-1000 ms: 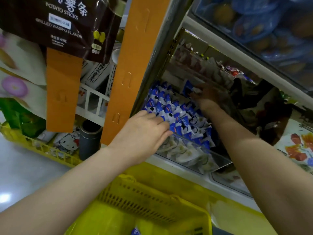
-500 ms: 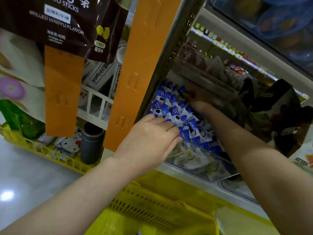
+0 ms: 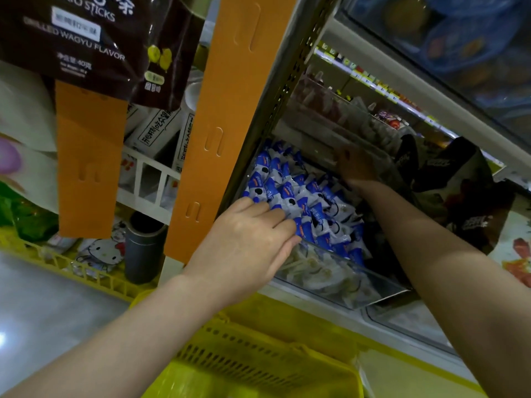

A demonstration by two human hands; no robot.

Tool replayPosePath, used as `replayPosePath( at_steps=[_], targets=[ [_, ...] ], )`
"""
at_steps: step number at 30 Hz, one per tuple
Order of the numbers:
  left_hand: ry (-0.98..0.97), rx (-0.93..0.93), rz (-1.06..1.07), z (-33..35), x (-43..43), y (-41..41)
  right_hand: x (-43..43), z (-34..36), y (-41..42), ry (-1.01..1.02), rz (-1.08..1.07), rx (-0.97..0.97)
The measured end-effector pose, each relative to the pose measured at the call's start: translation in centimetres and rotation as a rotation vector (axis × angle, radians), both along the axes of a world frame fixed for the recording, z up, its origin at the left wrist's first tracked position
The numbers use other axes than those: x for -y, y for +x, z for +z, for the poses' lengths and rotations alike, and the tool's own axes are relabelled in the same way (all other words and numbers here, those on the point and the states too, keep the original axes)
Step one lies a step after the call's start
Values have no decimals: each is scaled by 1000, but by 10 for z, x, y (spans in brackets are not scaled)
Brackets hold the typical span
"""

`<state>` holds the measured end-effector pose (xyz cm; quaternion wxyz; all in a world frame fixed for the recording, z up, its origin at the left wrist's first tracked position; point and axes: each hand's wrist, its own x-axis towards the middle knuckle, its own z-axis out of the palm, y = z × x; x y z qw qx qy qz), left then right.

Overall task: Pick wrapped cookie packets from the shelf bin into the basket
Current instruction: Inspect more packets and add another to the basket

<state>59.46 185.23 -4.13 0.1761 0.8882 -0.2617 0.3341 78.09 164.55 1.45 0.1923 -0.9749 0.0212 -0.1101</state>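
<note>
The blue-and-white cookie packets [image 3: 304, 202] lie heaped in the clear shelf bin [image 3: 344, 285], filling it to the front wall. The left hand [image 3: 247, 242] rests flat on the near packets, fingers [image 3: 275, 222] fairly straight and together, gripping nothing. The right hand [image 3: 355, 168] reaches to the shadowed back of the bin; I cannot tell how its fingers lie. The yellow basket [image 3: 258, 357] sits just below the bin. An orange strip [image 3: 224, 124] hangs beside the shelf upright.
</note>
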Motion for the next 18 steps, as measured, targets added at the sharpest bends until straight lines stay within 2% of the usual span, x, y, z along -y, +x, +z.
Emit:
replayPosePath(
  at_steps=[4,12,18],
  targets=[
    [-9,23,2,-1,1,0,9,-3,0,-85,-100,-73],
    [-24,28,-14,-1,-1,0,10,-20,2,35,-76,-196],
    [-6,-13,-5,0,0,-1,8,-22,6,118,-100,-84]
  ],
)
